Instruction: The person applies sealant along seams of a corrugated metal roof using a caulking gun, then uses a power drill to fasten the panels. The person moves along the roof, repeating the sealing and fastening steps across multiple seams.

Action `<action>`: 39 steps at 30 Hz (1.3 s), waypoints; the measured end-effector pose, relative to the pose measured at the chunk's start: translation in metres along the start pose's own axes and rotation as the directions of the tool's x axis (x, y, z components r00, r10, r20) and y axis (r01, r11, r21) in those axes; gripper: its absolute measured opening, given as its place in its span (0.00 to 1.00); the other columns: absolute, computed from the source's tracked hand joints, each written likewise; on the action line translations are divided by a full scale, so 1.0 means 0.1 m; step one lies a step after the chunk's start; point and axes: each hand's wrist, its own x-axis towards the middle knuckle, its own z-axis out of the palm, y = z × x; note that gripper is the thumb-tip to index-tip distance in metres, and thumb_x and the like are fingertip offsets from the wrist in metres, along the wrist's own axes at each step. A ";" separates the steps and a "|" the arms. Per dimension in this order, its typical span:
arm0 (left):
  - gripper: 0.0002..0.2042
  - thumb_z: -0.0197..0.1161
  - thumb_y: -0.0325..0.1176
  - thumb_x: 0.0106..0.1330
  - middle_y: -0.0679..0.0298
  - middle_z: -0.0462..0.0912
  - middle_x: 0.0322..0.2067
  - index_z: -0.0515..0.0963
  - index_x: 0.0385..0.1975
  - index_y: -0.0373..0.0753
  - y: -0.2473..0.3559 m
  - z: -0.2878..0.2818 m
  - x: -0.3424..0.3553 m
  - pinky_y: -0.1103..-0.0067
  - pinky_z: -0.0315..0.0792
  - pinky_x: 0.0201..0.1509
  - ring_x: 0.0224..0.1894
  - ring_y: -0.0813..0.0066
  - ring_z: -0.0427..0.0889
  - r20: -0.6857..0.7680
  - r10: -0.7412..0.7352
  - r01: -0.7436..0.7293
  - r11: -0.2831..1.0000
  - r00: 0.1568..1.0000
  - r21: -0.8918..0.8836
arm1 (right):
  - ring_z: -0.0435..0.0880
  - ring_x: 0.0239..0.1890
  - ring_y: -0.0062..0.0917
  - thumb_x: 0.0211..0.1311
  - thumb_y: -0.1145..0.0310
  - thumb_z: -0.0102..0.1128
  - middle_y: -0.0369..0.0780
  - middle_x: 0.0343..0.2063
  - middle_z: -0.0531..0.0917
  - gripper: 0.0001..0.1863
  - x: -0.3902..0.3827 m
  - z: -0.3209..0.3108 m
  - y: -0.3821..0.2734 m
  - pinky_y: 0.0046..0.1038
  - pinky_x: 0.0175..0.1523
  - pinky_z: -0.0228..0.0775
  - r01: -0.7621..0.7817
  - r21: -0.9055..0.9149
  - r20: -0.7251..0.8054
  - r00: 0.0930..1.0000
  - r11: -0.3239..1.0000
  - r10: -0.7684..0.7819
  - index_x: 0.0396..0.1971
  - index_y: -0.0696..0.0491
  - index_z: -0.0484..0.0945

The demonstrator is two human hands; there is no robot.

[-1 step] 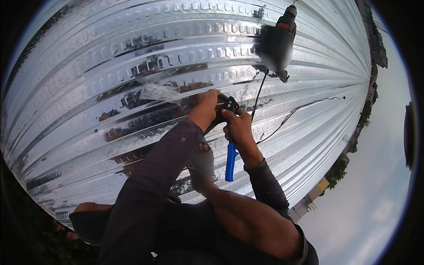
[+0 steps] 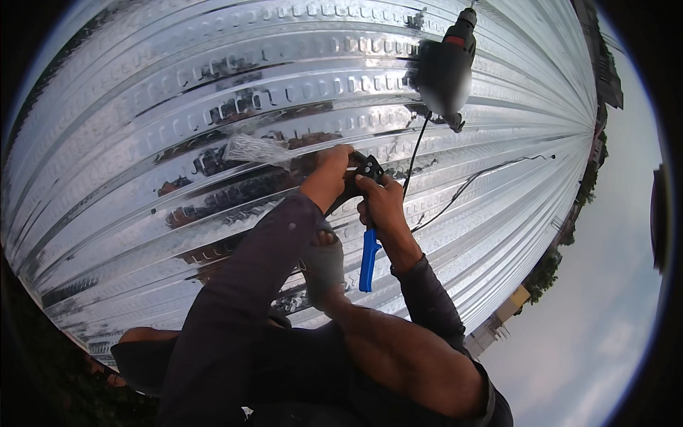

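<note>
In front of me, over the ribbed metal sheeting, I hold what looks like a hand riveter with a black head and a blue grip. My right hand is closed around it just below the head, and the blue grip hangs beneath the fingers. My left hand is closed at the left of the head, on a dark part of the same tool. Its fingertips are partly hidden. Just left of that hand lies a clear plastic bag of thin silvery pieces.
A black power drill lies at the upper right, its cord running down behind my right hand. A thin dark cable stretches farther right. My foot is below my hands. Trees stand beyond the roof's right edge.
Both hands and the tool have shifted very slightly to the left. The drill and bag look unmoved.
</note>
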 end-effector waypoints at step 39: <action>0.33 0.64 0.61 0.62 0.38 0.84 0.28 0.84 0.28 0.25 0.17 -1.41 -0.48 0.57 0.79 0.44 0.38 0.40 0.87 0.414 0.551 -0.532 0.065 0.725 0.844 | 0.81 0.38 0.33 0.63 0.61 0.70 0.46 0.45 0.79 0.24 -0.36 1.28 0.42 0.35 0.38 0.76 0.038 0.526 -0.064 0.998 0.849 -0.006 0.46 0.67 0.76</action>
